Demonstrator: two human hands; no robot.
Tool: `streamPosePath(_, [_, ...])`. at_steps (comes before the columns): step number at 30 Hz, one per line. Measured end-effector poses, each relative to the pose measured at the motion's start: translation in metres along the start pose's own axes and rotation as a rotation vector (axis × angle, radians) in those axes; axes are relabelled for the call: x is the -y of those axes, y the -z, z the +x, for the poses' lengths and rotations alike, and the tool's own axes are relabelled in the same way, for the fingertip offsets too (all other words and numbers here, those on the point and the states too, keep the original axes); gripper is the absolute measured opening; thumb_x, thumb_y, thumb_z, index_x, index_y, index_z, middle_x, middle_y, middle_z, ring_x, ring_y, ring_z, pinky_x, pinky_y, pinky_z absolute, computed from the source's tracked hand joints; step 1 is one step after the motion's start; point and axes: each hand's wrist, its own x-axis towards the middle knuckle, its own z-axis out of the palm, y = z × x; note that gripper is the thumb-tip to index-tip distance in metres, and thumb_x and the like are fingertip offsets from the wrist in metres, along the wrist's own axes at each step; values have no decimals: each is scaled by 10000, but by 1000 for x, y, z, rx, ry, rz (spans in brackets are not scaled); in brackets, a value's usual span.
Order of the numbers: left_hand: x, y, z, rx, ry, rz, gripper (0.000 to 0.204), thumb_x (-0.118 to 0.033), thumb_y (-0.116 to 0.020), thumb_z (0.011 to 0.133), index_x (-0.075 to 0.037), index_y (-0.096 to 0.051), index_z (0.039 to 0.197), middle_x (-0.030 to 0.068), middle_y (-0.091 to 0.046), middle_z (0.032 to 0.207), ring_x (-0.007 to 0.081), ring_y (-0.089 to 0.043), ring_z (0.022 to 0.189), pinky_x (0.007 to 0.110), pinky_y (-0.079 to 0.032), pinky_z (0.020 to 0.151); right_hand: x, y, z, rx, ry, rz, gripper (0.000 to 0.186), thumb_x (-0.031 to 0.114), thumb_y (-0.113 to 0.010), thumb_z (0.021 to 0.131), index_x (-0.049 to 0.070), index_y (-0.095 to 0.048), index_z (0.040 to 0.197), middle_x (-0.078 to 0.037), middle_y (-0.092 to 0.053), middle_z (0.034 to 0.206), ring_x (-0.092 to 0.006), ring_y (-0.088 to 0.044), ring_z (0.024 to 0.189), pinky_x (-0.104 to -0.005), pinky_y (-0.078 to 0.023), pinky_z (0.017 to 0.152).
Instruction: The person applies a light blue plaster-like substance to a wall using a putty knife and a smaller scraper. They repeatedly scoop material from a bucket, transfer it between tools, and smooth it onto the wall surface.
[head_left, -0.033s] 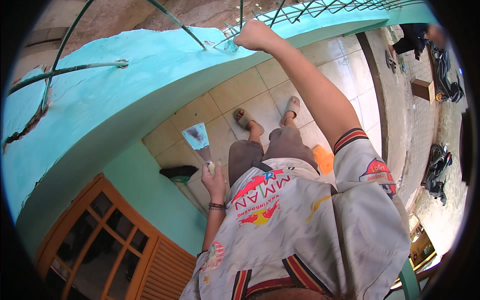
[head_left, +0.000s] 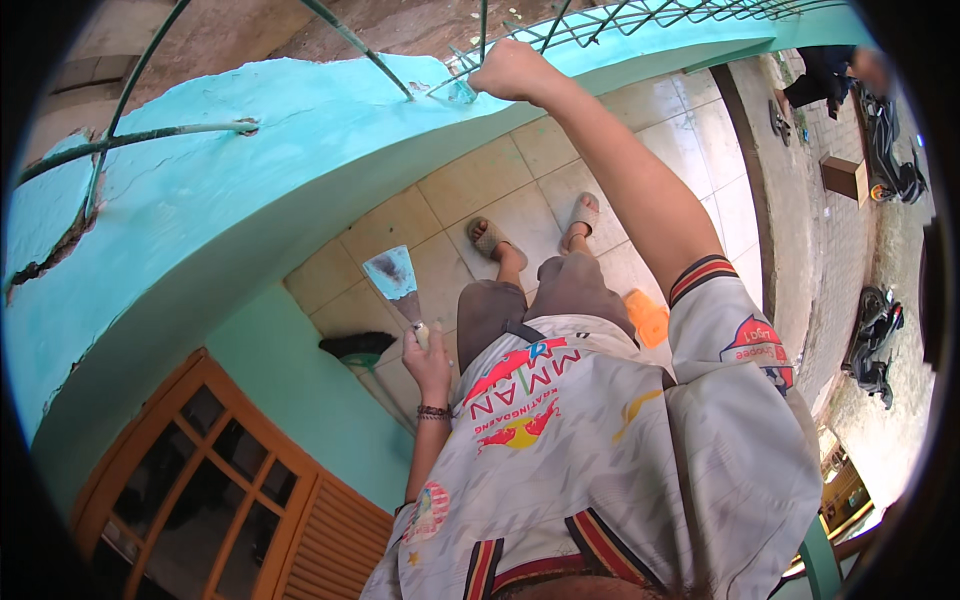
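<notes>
My left hand (head_left: 428,365) grips the handle of a putty knife (head_left: 402,300), its wide blade tilted upward and smeared with light blue and dark residue. My right hand (head_left: 512,72) is closed at the top of the turquoise wall (head_left: 240,175), against the green metal grille (head_left: 370,60); whatever is inside its fingers is hidden. The wall's top edge is chipped, with bars set into it, and a dark crack (head_left: 60,250) runs down its left part.
Below are a tiled floor (head_left: 470,185), my sandaled feet, an orange plastic object (head_left: 648,320) and a black-bristled broom (head_left: 355,345). A wooden window frame (head_left: 205,450) is lower left. At right are a person in dark clothing (head_left: 820,75), two motorbikes (head_left: 870,340) and a brown box (head_left: 845,178).
</notes>
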Motion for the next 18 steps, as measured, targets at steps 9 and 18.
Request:
streamPosePath(9, [-4, 8, 11, -3, -17, 39, 144, -136, -637, 874, -54, -518, 880, -7, -495, 571, 65, -469, 440, 254, -377, 364, -9, 5, -21, -91, 74, 58, 337, 333, -620, 753, 34, -721, 871, -190, -680, 851, -331, -641, 801, -386, -515, 748])
streamPosePath(18, [6, 25, 26, -38, -100, 115, 158, -146, -637, 879, -62, -510, 835, -11, -498, 571, 63, -464, 446, 247, -370, 381, -12, -53, -55, -306, 6, 318, 351, 233, -613, 773, 37, -657, 1062, -189, -645, 822, -375, -620, 839, -434, -512, 778])
